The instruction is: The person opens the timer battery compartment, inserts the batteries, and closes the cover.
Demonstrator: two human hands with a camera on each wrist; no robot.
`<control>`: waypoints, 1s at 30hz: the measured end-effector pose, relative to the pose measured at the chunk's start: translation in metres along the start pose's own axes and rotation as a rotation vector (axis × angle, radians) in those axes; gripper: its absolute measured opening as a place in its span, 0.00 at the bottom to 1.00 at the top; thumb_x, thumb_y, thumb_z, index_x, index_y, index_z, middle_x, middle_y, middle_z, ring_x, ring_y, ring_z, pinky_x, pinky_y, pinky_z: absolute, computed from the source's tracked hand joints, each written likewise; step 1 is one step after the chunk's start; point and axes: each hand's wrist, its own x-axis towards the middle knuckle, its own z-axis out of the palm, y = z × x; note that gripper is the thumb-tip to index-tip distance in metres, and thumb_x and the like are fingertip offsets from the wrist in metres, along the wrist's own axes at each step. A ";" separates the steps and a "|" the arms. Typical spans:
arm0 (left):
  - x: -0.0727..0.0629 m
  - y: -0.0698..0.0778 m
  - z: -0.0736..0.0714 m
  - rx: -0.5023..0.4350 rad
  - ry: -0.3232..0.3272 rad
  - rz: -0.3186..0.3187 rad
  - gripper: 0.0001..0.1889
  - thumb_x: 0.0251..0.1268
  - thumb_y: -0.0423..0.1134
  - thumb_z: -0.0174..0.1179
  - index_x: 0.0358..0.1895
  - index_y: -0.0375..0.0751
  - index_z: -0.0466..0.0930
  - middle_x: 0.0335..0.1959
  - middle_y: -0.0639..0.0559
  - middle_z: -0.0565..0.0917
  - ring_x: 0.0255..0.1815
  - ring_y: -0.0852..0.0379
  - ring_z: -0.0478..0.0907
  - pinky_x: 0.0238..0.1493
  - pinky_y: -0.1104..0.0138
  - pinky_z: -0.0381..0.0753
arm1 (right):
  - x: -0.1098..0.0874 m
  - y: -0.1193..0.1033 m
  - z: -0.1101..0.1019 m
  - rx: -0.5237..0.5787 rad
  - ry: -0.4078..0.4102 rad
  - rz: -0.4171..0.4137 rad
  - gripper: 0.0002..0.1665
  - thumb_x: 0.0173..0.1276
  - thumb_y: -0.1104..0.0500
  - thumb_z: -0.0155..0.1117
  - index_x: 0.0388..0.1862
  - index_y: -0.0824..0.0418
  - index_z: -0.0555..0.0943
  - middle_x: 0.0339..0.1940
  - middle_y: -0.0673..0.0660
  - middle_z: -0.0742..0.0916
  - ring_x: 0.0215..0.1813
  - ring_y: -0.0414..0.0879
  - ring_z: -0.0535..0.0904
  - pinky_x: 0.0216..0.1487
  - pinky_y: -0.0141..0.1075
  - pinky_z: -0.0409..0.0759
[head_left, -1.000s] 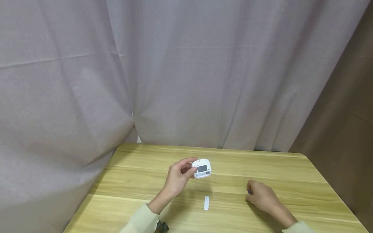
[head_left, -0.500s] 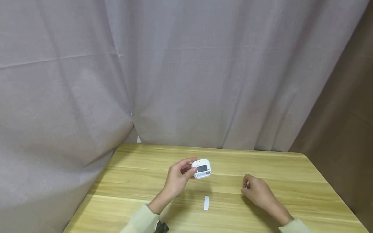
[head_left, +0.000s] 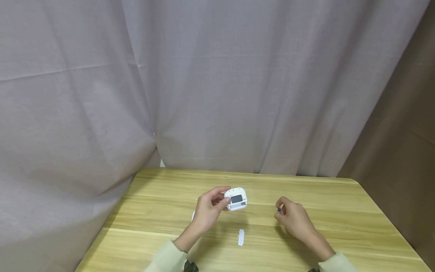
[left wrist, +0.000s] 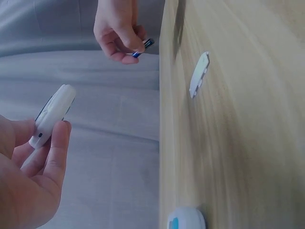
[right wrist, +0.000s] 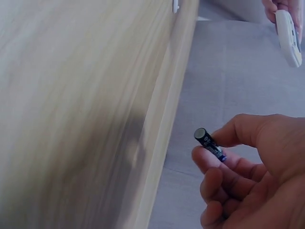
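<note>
My left hand (head_left: 208, 209) holds a small white rounded-square electronic device (head_left: 237, 198) above the table, thumb on its near face. That face carries a dark rectangle and a battery slot along its lower edge. In my right hand (head_left: 295, 219), thumb and fingers pinch a small dark-blue cylindrical battery (right wrist: 209, 144), one flat end showing in the right wrist view. The right hand is held to the right of the device, apart from it. A narrow white battery cover (head_left: 241, 237) with small tabs lies on the table between the hands.
The wood-grain table (head_left: 163, 185) extends under both hands. Another white rounded object with a light-blue patch (left wrist: 187, 219) sits on it, mostly hidden by the left wrist in the head view. Grey curtains (head_left: 217, 94) hang behind the table.
My right hand has moved left and away from me with the battery, coming nearer the device. The left hand and device have barely shifted; the battery cover lies where it was.
</note>
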 end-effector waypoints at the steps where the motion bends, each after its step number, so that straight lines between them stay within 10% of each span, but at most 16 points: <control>1: 0.000 0.000 0.001 0.001 -0.002 -0.002 0.18 0.71 0.27 0.66 0.63 0.35 0.84 0.41 0.38 0.91 0.33 0.57 0.87 0.39 0.57 0.95 | 0.000 0.000 0.000 0.009 0.009 -0.001 0.14 0.65 0.68 0.66 0.49 0.67 0.81 0.23 0.48 0.80 0.19 0.36 0.69 0.18 0.27 0.69; 14: -0.001 -0.003 0.005 -0.025 -0.006 -0.022 0.19 0.71 0.27 0.66 0.63 0.34 0.83 0.42 0.36 0.91 0.34 0.58 0.87 0.40 0.56 0.95 | 0.004 -0.010 -0.002 0.464 0.026 0.081 0.17 0.69 0.68 0.72 0.52 0.69 0.78 0.34 0.55 0.89 0.38 0.40 0.84 0.40 0.29 0.85; 30: 0.001 0.000 0.007 -0.045 0.006 -0.033 0.19 0.71 0.27 0.65 0.63 0.34 0.83 0.42 0.38 0.90 0.35 0.57 0.87 0.38 0.63 0.95 | 0.002 -0.036 0.003 0.988 -0.093 0.170 0.21 0.80 0.64 0.60 0.66 0.74 0.77 0.35 0.48 0.84 0.34 0.37 0.78 0.35 0.26 0.83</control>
